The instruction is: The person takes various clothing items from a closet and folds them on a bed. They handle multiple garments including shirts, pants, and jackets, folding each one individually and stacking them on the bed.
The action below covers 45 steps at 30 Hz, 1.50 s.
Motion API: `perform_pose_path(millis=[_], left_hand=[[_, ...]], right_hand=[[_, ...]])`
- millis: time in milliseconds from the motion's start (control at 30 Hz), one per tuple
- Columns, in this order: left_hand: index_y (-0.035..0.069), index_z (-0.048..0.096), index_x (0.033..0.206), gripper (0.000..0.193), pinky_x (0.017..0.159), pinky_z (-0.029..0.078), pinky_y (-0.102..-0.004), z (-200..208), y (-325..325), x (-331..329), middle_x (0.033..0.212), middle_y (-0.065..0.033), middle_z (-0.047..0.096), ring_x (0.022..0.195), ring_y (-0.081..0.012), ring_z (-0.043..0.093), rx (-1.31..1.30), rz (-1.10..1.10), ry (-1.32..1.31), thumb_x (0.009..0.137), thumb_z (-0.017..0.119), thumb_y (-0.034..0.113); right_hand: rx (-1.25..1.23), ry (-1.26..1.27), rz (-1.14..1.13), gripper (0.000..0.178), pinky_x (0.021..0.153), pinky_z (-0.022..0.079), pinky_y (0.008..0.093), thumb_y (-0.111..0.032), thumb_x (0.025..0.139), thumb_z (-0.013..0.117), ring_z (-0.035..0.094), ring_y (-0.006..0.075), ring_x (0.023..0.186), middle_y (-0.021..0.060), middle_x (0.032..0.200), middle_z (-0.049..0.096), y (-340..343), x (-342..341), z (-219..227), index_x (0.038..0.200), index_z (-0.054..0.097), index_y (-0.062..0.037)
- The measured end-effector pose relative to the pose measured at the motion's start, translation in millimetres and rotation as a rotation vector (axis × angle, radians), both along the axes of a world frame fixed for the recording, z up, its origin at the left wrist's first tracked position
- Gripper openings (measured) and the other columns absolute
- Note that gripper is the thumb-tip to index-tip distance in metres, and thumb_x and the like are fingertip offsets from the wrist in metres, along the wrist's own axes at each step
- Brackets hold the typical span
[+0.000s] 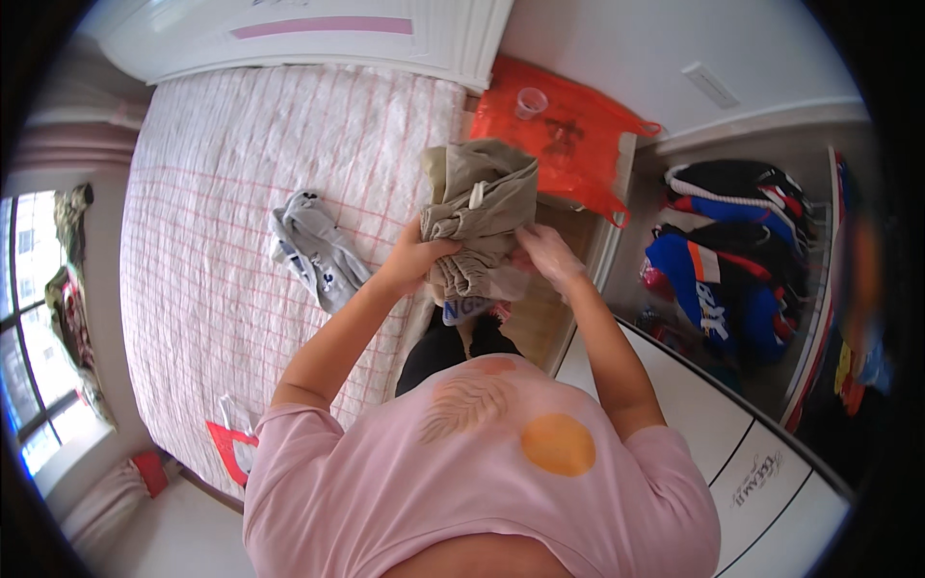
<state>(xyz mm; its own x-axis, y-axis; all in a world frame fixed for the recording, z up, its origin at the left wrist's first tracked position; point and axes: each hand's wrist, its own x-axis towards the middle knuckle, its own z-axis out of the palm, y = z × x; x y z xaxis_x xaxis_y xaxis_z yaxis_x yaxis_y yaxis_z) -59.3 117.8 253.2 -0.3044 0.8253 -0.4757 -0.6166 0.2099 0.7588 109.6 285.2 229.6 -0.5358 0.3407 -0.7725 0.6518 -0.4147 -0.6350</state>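
Note:
In front of my body I hold up a folded khaki pair of trousers [482,207] with a gathered elastic waistband and a pale drawstring. My left hand [416,258] is closed on its left edge, thumb across the gathered fabric. Along the opposite edge, my right hand [551,258] grips the cloth; its fingertips are partly hidden, and something clear like thin plastic shows around it. Below the bundle hangs a lighter piece with dark blue lettering [465,307]. A crumpled light grey garment [316,249] with dark marks lies on the bed to the left.
The bed [212,193] has a white, pink-checked quilted cover. Beyond, an orange-red plastic bag [588,144] lies spread under a clear cup [531,102]. Clothes [708,279] hang in an open wardrobe at right, near a white cabinet [665,395]. A red-and-white item [231,448] sits at the bed's near edge.

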Motion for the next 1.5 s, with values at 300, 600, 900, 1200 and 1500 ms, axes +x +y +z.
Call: perform_pose_path(millis=[300,600,900,1200,1500], left_hand=[[-0.005,0.053,0.108,0.031,0.078,0.052,-0.0381,-75,-50,-70,0.100,-0.0153,0.061,0.088,-0.0265,0.062,-0.042,0.311,-0.444,0.078,0.057,0.004],[-0.003,0.044,0.121,0.061,0.080,0.048,-0.0366,-181,-135,-224,0.109,-0.0185,0.056,0.091,-0.0272,0.058,-0.658,0.577,0.888,0.072,0.068,0.024],[0.008,0.049,0.112,0.034,0.049,0.045,-0.0293,-248,-32,-63,0.089,-0.0095,0.062,0.065,-0.0186,0.059,-0.369,-0.129,0.098,0.079,0.055,0.009],[0.001,0.056,0.109,0.042,0.083,0.047,-0.0371,-99,152,102,0.101,-0.0198,0.062,0.098,-0.0307,0.060,-0.044,-1.173,1.036,0.075,0.064,0.024],[0.005,0.056,0.112,0.042,0.087,0.045,-0.0404,-50,275,161,0.107,-0.0173,0.060,0.102,-0.0331,0.057,-0.073,-1.497,1.312,0.078,0.057,0.030]], right_hand=[[-0.059,-0.165,-0.028,0.023,0.065,0.048,0.0225,-0.024,0.090,0.050,0.059,0.0100,0.074,0.0062,0.090,0.062,-12,99,-13,0.103,0.055,-0.0050],[-0.012,-0.222,-0.213,0.021,0.058,0.048,0.0238,-0.026,0.088,0.055,0.059,0.0107,0.067,0.0053,0.085,0.063,-4,168,-11,0.098,0.055,-0.0082],[0.051,-0.088,-0.400,0.025,0.064,0.050,0.0265,-0.028,0.087,0.056,0.061,0.0132,0.072,0.0067,0.088,0.063,-6,246,-17,0.098,0.057,-0.0053],[0.960,-0.993,0.087,0.027,0.084,0.044,0.0432,-0.020,0.080,0.048,0.056,0.0304,0.100,0.0128,0.105,0.062,65,361,52,0.098,0.064,-0.0087],[1.159,-0.647,-0.389,0.019,0.080,0.047,0.0383,-0.020,0.078,0.056,0.059,0.0321,0.088,0.0170,0.090,0.063,122,411,99,0.086,0.064,-0.0041]])
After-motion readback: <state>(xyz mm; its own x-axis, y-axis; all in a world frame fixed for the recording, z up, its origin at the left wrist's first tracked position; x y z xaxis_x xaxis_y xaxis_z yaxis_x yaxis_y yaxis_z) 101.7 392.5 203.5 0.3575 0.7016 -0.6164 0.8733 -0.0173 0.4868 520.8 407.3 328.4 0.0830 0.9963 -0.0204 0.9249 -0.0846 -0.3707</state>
